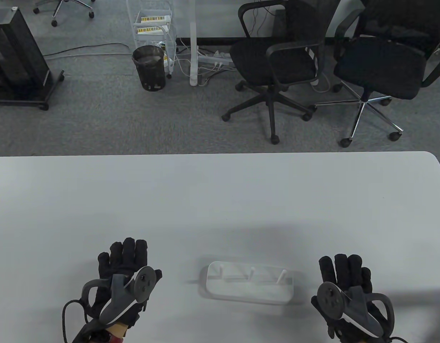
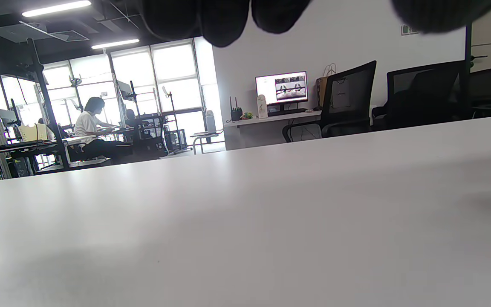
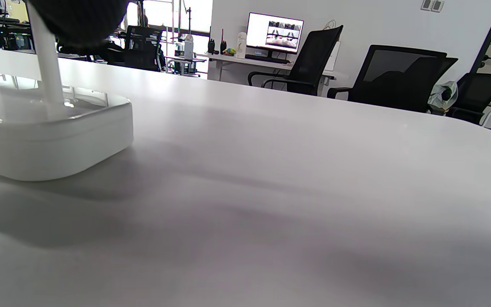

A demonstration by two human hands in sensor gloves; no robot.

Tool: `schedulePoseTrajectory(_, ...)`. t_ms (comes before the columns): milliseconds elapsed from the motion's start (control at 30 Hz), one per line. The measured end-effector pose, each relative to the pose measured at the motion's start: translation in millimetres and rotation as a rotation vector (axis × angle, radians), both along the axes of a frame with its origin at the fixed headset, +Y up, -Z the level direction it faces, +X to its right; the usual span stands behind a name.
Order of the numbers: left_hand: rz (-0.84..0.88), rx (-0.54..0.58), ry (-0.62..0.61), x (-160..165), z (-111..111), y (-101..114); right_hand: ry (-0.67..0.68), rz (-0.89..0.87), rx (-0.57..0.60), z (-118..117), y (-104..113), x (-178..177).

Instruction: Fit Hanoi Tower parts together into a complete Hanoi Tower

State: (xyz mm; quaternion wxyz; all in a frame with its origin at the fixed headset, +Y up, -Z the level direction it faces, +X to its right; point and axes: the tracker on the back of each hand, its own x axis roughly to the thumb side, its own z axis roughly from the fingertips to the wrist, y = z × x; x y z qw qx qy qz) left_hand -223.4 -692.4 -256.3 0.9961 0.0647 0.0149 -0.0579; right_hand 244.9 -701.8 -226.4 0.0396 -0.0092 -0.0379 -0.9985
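A white Hanoi Tower base [image 1: 249, 289] with three upright white pegs lies on the white table [image 1: 220, 200] near the front edge, between my hands. No rings show on it or anywhere on the table. My left hand [image 1: 123, 258] rests flat on the table to the left of the base, holding nothing. My right hand [image 1: 345, 268] rests flat to the right of the base, holding nothing. In the right wrist view the base [image 3: 45, 140] and one peg [image 3: 47, 64] show at the left. In the left wrist view only my fingertips [image 2: 224, 21] show along the top.
Beyond the table's far edge stand two black office chairs [image 1: 277, 64], a black bin [image 1: 148, 68] and a white wire cart [image 1: 154, 25]. The table's right corner [image 1: 436, 160] is rounded.
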Motion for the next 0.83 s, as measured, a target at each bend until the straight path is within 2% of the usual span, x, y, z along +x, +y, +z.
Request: schedulePoseTrajectory(833,0.006,0.001,0.017,-5.2,-0.8,-2.0,0.008,0.020,-0.027,0.0,-7.6,-1.6)
